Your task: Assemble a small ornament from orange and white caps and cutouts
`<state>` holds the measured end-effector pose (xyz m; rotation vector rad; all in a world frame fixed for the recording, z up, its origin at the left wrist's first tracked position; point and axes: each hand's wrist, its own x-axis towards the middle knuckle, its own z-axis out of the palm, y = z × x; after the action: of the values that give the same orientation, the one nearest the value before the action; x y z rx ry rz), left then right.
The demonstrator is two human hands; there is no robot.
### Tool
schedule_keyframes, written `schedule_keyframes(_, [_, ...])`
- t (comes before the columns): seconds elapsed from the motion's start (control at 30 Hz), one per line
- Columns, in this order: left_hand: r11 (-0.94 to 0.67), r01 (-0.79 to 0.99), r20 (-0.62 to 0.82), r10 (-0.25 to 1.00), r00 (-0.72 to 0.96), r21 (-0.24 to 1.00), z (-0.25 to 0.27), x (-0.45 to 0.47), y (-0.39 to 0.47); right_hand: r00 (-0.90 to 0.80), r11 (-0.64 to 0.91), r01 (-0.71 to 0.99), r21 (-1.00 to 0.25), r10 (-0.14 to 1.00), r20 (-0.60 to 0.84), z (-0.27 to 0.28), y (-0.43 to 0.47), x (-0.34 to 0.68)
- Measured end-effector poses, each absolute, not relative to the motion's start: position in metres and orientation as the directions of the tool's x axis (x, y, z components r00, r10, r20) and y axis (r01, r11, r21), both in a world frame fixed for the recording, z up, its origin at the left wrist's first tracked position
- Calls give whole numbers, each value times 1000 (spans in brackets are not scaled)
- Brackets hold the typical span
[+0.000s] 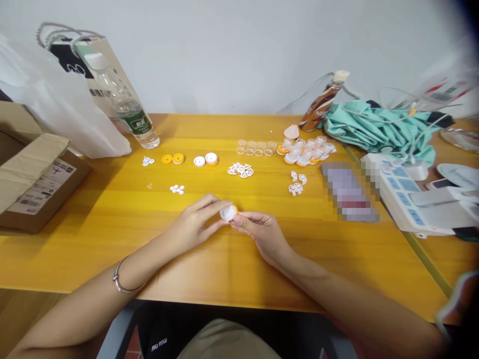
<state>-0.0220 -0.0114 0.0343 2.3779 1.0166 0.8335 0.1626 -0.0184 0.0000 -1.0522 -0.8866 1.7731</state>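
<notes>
A small round white cap with an orange edge (pixel 228 213) is held above the near middle of the table. My left hand (pixel 198 219) grips it from the left, fingers over its top and thumb beneath. From the right, my right hand (pixel 260 229) pinches its orange side between thumb and fingers. Beyond the hands lies a pile of white spoked plastic pieces (pixel 240 170). Several clear cylindrical cups (pixel 256 148) stand in a row behind that pile. White round caps (pixel 199 161) and orange round caps (pixel 172 158) sit further left.
Small white discs (pixel 177 189) and white plates (pixel 295 188) lie in groups. Assembled clear-topped pieces (pixel 305 151) are heaped at right, near a phone (pixel 350 192), power strip (pixel 407 194) and brown bottle (pixel 325 102). A water bottle (pixel 130 109) and cardboard box (pixel 37 174) stand left.
</notes>
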Motion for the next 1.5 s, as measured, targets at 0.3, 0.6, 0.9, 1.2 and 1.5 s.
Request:
schedule_keyframes(0.3, [-676, 447, 381, 716, 585, 586, 35, -24, -10, -276, -356, -336, -872, 922, -270, 0, -20, 160])
schedule_keyframes(0.6, [-467, 392, 248, 835, 492, 793, 26, -26, 1, -524, -622, -423, -659, 761, -382, 7, -13, 167])
schedule_keyframes(0.9, [-527, 431, 294, 816, 498, 733, 22, -27, 3, -562, -660, -356, -662, 717, -413, 10, -10, 170])
schedule_keyframes(1.2, [-651, 565, 320, 750, 579, 506, 17, -16, -11, -443, -140, 303, -943, 855, -269, 3, 0, 173])
schedule_keyframes(1.5, [-568, 598, 271, 813, 515, 566, 7, -16, -4, -401, 320, 500, -805, 909, 112, -15, 8, 179])
